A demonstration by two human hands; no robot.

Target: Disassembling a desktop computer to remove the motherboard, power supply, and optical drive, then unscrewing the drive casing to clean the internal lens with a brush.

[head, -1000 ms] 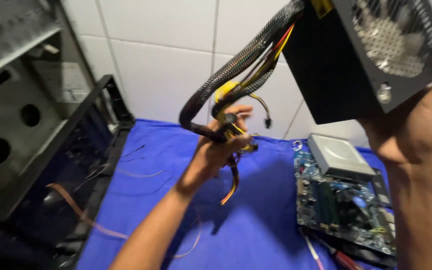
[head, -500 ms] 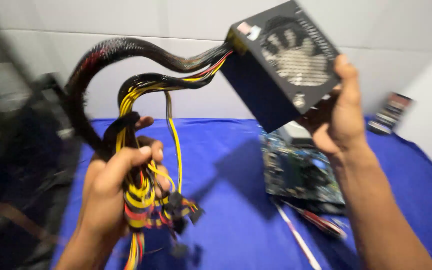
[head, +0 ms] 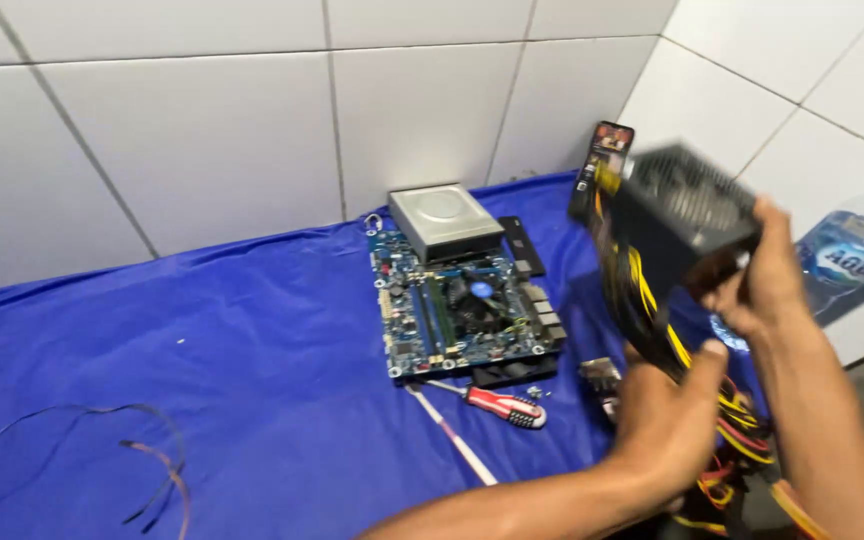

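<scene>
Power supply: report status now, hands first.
Right hand grips black power supply, raised over the blue cloth. Left hand holds its yellow and red cable bundle. Motherboard and red-handled screwdriver lie apart, to the left.

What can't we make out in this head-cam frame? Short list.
- Power supply, head view: motion-blurred, so vent and casing detail is lost.
- Cable bundle: its lower end is cut off by the bottom edge, partly behind the left hand; connectors unreadable.
- Right hand: its fingers are partly hidden by the power supply.
- Plastic bottle: cut off by the right edge.
- Small parts by the screwdriver: too small.
</scene>
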